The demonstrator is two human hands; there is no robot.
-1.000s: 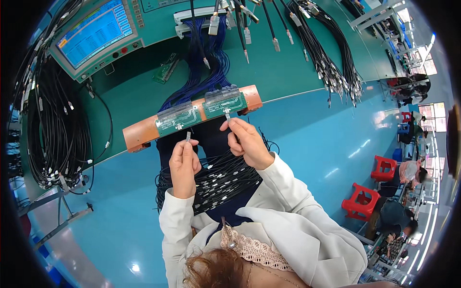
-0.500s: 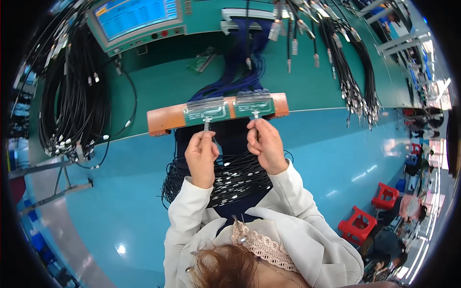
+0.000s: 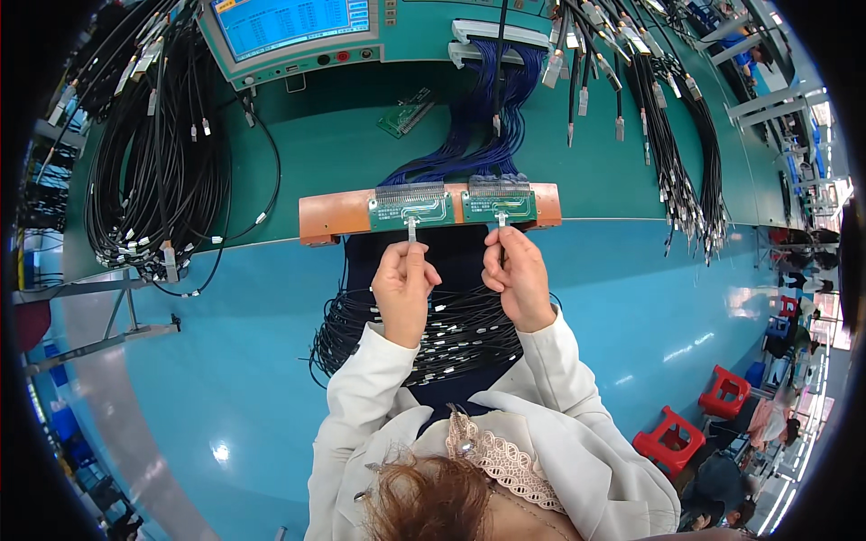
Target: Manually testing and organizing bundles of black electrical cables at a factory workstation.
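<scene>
An orange fixture block (image 3: 336,215) at the bench edge carries two green circuit boards (image 3: 412,207), with blue wires (image 3: 478,117) running back from them. My left hand (image 3: 403,287) pinches a silver cable connector (image 3: 412,228) whose tip touches the left board. My right hand (image 3: 517,275) grips another cable connector (image 3: 501,219) at the right board's socket. A bundle of black cables (image 3: 451,334) with silver ends lies across my lap under both hands.
A test machine with a blue screen (image 3: 293,22) stands at the back of the green bench (image 3: 343,153). Coiled black cables (image 3: 153,162) hang at the left; more cables (image 3: 677,144) hang at the right. Red stools (image 3: 672,437) stand on the blue floor.
The view has shifted so the fixture sits more centred. Both hands have stayed at the boards; the left connector has come up against the left board.
</scene>
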